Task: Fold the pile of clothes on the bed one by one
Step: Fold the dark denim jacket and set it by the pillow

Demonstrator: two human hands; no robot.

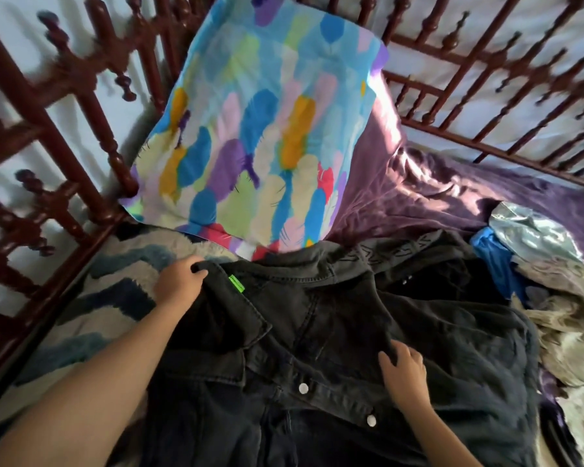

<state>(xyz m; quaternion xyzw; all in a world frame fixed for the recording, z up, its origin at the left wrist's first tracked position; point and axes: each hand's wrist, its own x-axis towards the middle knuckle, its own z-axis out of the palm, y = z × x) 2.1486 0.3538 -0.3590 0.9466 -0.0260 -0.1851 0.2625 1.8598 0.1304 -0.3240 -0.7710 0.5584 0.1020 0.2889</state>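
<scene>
On the bed (435,197), fingers of my left hand (179,281) gripped the collar edge of a black denim jacket (334,318) while my right hand (403,372) pinched its front; it seemed heavy, stiff, best held at seams.

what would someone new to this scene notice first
The bright feather-patterned pillow, propped against the dark red bed rails at the head of the bed, draws the eye first. Below it a black denim jacket with a neon green tag near its collar is spread across the bed. The left hand grips its collar edge and the right hand grips its front near the snaps.
</scene>
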